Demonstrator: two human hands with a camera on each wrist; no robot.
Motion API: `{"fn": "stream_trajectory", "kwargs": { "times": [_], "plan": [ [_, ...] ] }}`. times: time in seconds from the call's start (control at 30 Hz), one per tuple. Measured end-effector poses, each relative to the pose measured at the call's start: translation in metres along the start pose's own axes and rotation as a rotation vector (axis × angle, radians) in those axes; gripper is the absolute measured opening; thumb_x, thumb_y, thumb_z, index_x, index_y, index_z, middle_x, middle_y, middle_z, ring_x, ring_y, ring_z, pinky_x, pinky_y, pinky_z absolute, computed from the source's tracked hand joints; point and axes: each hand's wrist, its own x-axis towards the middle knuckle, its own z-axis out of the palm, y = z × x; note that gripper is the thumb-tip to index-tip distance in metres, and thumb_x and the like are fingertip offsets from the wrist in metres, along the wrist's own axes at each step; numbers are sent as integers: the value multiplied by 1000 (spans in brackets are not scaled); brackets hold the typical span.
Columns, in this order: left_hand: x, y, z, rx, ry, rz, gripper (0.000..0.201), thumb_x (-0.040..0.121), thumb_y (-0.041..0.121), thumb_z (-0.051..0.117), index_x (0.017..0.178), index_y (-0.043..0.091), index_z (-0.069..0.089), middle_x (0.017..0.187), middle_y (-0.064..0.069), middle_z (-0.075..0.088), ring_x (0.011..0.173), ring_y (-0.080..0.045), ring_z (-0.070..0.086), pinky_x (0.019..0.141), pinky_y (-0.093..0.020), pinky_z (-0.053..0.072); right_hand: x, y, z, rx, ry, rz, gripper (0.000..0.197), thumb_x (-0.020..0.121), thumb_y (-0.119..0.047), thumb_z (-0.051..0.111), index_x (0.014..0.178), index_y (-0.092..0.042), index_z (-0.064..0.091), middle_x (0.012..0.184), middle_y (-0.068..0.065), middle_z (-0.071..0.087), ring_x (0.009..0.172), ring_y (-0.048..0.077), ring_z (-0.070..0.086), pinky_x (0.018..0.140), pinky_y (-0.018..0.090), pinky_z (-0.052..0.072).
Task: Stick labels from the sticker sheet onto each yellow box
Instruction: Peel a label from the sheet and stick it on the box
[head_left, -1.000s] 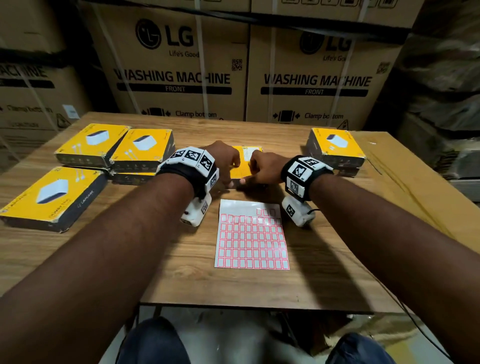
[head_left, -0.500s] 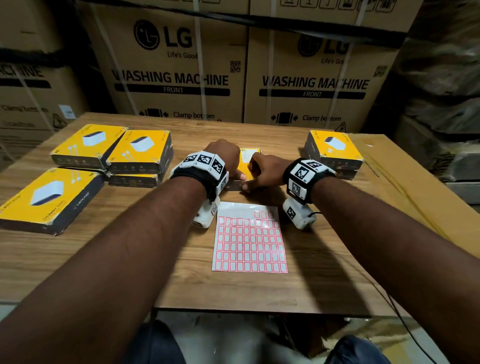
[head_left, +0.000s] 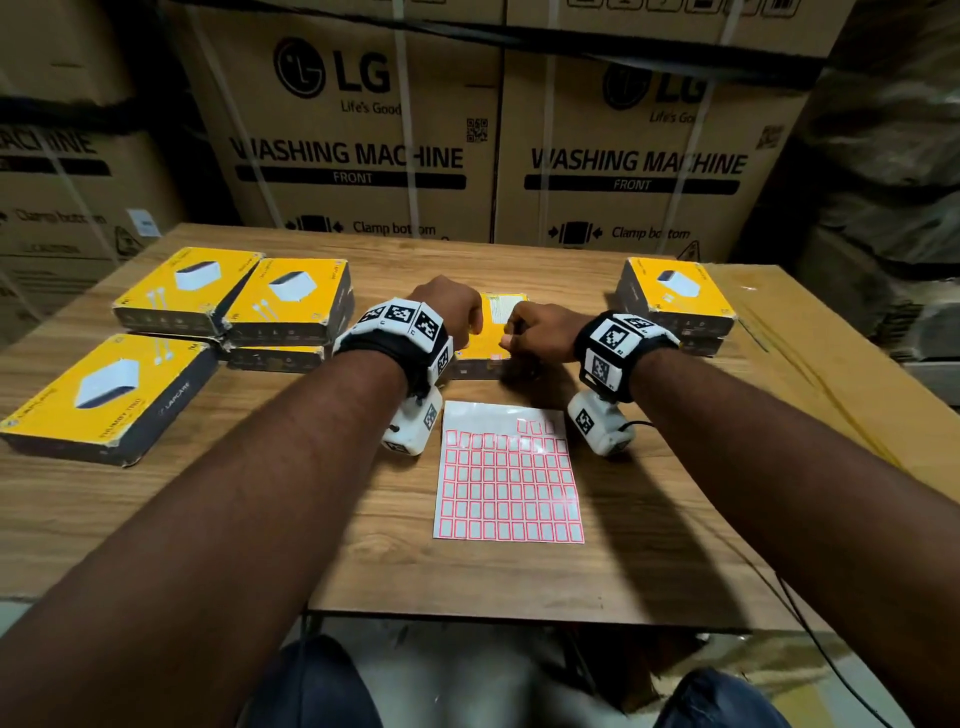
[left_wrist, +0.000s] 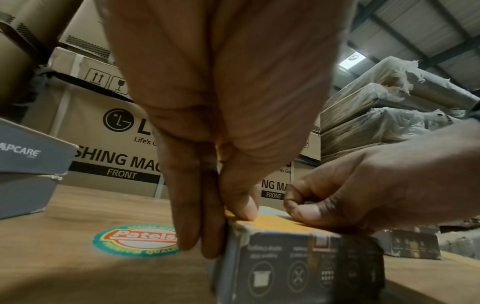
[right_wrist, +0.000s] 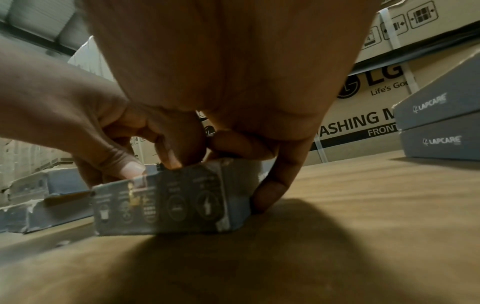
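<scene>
A yellow box (head_left: 493, 325) lies flat at the table's middle, just beyond the sticker sheet (head_left: 508, 480) of red-bordered labels. My left hand (head_left: 451, 316) holds the box's left end; in the left wrist view its fingers (left_wrist: 197, 216) run down the grey side and the thumb presses on the yellow top. My right hand (head_left: 527, 332) grips the right end: in the right wrist view its thumb rests on the box (right_wrist: 168, 201) top and one finger reaches down the side. A red-bordered label (left_wrist: 320, 241) sits at the box's near top edge.
Several yellow boxes (head_left: 288, 299) lie at the left, one (head_left: 106, 397) nearer me. A stack of two yellow boxes (head_left: 675, 296) stands at the right. Big washing machine cartons (head_left: 363, 156) wall off the table's (head_left: 311, 519) far side.
</scene>
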Motion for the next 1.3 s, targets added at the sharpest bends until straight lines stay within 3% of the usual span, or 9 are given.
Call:
{"fn": "stream_trajectory", "kwargs": {
  "times": [0.13,0.3,0.53,0.7,0.8,0.93,1.07,1.17,1.3],
  "plan": [
    [-4,-2,6,5,63,-1,28,81,6,70,102,26,68,115,1,67,106,-23,63,84,-30,50,-12,-4,1,-40,-5,-52,48,82,-50,69,109,-17,49,100,0,57,93,19,55,76,31,44],
    [-8,0,18,-19,66,-50,35,87,13,62,120,25,60,127,-8,51,114,-30,55,82,-31,43,-18,-3,12,-343,140,-59,63,74,-28,76,123,-10,41,119,16,48,102,34,57,79,37,51],
    [-16,-7,24,-305,104,-188,45,86,22,70,128,19,56,130,-6,59,119,-24,55,84,-24,41,-21,-11,9,-81,128,43,80,78,-35,76,136,-5,29,125,19,54,109,35,56,79,31,44],
    [-23,-5,22,-457,172,-266,42,88,16,64,128,17,53,111,-6,69,91,-19,63,73,-23,41,-25,-18,13,2,148,27,111,59,-62,81,142,-16,23,133,18,39,122,35,45,100,48,44],
    [-25,-4,21,-496,168,-268,42,89,17,63,129,16,52,117,-8,65,107,-25,61,80,-26,44,-26,-25,15,-27,202,32,113,59,-71,74,143,-14,23,134,20,36,126,37,37,101,50,41],
    [-27,-3,24,-754,129,-275,34,94,4,51,127,13,50,82,-12,69,66,-27,67,68,-34,57,-23,-25,18,-66,196,104,113,55,-69,78,139,-14,25,130,18,39,123,36,41,99,50,43],
    [-31,-17,9,-504,265,-310,24,87,23,68,111,21,64,108,-4,68,99,-24,64,80,-29,50,-26,-21,11,70,169,25,103,56,-56,82,136,-16,30,125,12,45,114,30,48,93,40,47],
    [-29,-29,-3,-465,317,-286,23,84,28,71,106,23,67,111,-1,67,103,-21,62,84,-27,47,-35,-23,2,112,96,-101,98,62,-41,85,138,-15,29,128,7,45,113,25,49,91,35,47],
    [-26,-43,-13,-601,141,-324,35,81,37,73,112,25,63,117,-1,65,104,-20,62,90,-27,48,-46,-27,-6,189,-21,-236,98,66,-31,87,140,-15,24,135,1,40,123,17,42,97,25,37]
  ]
}}
